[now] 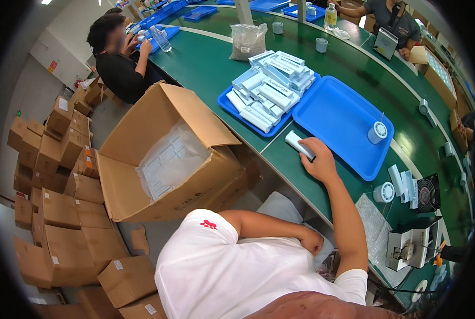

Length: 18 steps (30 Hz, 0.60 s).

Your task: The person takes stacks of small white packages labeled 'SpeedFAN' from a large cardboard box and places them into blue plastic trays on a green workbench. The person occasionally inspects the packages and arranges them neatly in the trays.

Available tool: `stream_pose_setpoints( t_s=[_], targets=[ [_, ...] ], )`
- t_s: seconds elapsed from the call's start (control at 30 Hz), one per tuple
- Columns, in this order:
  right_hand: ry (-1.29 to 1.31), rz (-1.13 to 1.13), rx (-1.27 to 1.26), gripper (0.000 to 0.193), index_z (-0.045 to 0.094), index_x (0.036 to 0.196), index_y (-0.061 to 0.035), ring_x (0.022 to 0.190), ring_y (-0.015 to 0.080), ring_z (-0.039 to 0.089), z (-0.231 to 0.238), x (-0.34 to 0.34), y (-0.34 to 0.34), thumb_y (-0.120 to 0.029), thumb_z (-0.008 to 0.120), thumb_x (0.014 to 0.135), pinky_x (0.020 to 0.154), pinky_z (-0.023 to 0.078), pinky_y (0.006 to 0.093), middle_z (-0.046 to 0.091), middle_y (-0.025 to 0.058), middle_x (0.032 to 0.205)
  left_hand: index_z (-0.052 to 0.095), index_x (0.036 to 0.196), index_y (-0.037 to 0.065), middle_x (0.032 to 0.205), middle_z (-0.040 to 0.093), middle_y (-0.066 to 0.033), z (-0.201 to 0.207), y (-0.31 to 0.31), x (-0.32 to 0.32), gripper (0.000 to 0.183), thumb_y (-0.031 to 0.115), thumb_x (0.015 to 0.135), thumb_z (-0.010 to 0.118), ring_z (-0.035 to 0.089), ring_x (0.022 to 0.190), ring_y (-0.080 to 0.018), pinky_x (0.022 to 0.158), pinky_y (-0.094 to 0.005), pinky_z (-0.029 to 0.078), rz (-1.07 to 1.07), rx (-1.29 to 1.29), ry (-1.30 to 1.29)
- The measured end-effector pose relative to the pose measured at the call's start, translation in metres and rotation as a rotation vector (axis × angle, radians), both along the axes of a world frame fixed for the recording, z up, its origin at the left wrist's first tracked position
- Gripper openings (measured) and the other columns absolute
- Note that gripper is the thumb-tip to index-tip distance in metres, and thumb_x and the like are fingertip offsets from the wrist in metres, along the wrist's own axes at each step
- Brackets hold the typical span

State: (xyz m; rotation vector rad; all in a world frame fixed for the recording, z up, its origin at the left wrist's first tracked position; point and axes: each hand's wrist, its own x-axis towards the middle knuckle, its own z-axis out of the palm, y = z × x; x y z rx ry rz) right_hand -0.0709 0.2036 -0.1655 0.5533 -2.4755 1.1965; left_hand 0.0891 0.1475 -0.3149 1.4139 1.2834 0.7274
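My right hand [321, 160] reaches over the green table, its fingers closed round the end of a slim white box [296, 141] with a dark edge. Just beyond it, a blue tray [223, 100] carries a heap of similar pale slim boxes [269, 87]. Another blue tray [344, 125] lies right beside it, bearing one round white piece with a grille top [377, 132]. Low in front of my body, against the white shirt, rests my left hand [312, 242]. Its fingers are curled in, and whatever may be inside them is hidden.
An open cardboard carton [221, 186] with wrapped white pieces stands left of the table. At right are a second round piece [383, 192], folded boxes [402, 183], a black fan [427, 192] and a white device [407, 247]. A bag of granules [248, 42] stands behind; co-workers sit around.
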Motion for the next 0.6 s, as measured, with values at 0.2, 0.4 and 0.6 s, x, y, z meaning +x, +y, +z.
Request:
stream_pose_setpoints(
  t_s=[0.2,0.4,0.6],
  targets=[
    [-0.001,-0.008,0.019,0.034,0.070,0.113,-0.0063,0.104,0.0349,0.066,0.002,0.001,0.001,-0.005,0.073,0.080,0.091,0.053,0.0415,0.069,0.0148,0.112,0.079,0.100,0.013,0.098,0.076,-0.0149,0.032,-0.055,-0.036,0.022,0.026,0.082,0.078,0.072,0.097,-0.0344,0.081,-0.0483,0.055,0.550,0.076,0.346],
    [0.019,-0.004,0.023,0.035,0.070,0.114,-0.0060,0.105,0.0346,0.066,0.001,0.000,-0.001,-0.005,0.074,0.079,0.092,0.053,0.0408,0.069,0.0148,0.112,0.070,0.113,0.009,0.098,0.065,-0.0137,0.016,-0.156,-0.067,0.044,0.037,0.082,0.081,0.063,0.099,-0.0359,0.090,-0.0504,0.049,1.124,0.023,0.824],
    [0.064,-0.002,0.012,0.035,0.070,0.116,-0.0088,0.108,0.0338,0.066,-0.018,0.000,0.003,-0.008,0.074,0.081,0.095,0.053,0.0420,0.070,0.0133,0.116,0.064,0.119,0.008,0.120,0.058,-0.0174,-0.032,-0.185,-0.061,0.058,0.047,0.081,0.083,0.057,0.115,-0.0371,0.093,-0.0541,0.048,1.126,-0.082,0.273]
  ],
)
